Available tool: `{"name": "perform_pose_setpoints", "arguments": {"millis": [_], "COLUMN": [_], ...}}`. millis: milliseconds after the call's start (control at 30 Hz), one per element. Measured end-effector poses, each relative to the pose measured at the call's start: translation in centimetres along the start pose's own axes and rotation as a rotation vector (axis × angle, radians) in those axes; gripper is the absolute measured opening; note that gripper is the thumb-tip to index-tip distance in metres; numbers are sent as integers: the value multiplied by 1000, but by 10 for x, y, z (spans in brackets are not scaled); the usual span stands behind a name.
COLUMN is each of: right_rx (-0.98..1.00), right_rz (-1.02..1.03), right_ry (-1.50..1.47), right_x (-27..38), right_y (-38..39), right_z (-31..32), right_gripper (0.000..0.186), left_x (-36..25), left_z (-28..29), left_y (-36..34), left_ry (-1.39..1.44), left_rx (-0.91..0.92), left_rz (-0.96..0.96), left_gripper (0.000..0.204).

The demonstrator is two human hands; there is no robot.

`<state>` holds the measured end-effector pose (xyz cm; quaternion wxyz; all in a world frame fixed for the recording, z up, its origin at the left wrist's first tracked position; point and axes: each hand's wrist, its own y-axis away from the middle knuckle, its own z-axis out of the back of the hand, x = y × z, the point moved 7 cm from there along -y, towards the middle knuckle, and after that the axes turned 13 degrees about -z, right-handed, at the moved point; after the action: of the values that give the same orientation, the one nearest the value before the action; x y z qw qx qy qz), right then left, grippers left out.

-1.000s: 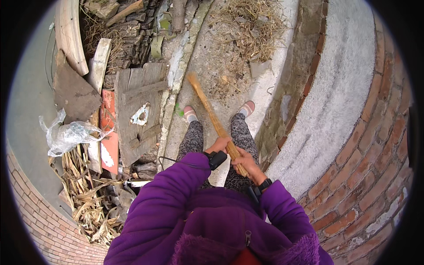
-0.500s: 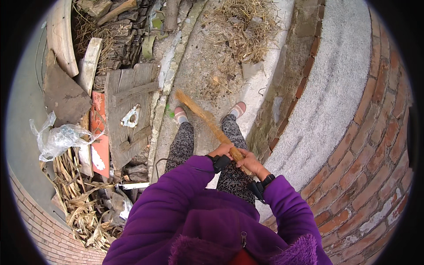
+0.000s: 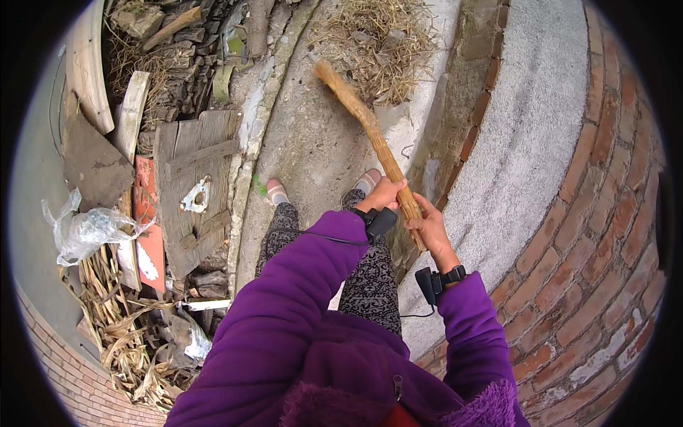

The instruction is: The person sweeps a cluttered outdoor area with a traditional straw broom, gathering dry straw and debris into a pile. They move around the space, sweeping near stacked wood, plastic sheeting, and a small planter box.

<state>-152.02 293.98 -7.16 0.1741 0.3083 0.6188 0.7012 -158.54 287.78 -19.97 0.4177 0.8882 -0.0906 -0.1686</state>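
Note:
A long, slightly bent, yellowish-brown straw broom (image 3: 373,132) slants from between my legs toward the far ground. Its far end is a little blurred and hangs near the straw pile; whether it touches the ground I cannot tell. My left hand (image 3: 385,194) is closed around the handle, higher up the shaft. Close to the butt end, my right hand (image 3: 429,226) grips it too, with the thumb and fingers around the side. Both wrists carry black strapped devices below purple sleeves.
Loose straw (image 3: 384,50) lies on the concrete ahead. At left lean a weathered wooden board (image 3: 192,153), stacked wood (image 3: 178,71), clear plastic bags (image 3: 92,228) and dry husks (image 3: 135,341). A pale raised strip (image 3: 526,135) and brick wall (image 3: 569,285) bound the right side.
Both hands have moved up and to the right with the broom. Its far end has swung away from my feet toward the straw. The view has shifted slightly.

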Motion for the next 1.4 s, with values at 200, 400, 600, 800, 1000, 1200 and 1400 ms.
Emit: {"name": "perform_pose_setpoints", "arguments": {"millis": [200, 400, 600, 800, 1000, 1200, 1400], "right_rx": [-55, 121, 109, -23, -87, 164, 140], "right_rz": [261, 25, -235, -108, 54, -91, -463], "right_ry": [-17, -95, -93, -9, 62, 146, 182], "right_x": [24, -35, -100, -92, -34, -15, -17], "right_y": [10, 62, 63, 55, 74, 108, 93], "right_z": [-6, -19, -15, 5, -45, -114, -154], "right_gripper": [77, 79, 80, 79, 76, 46, 20], "left_x": [-43, 3, 36, 18, 9, -33, 18], "left_z": [-24, -12, 59, 154, 152, 222, 296], "left_y": [13, 98, 201, 294, 319, 379, 484], "left_ry": [-28, 1, -134, 12, 80, 245, 344], "left_rx": [-97, 12, 53, -182, -67, -237, -426], "left_rz": [-265, 4, 205, 51, -154, -468, -720], "left_gripper": [48, 60, 66, 57, 53, 47, 45]}}
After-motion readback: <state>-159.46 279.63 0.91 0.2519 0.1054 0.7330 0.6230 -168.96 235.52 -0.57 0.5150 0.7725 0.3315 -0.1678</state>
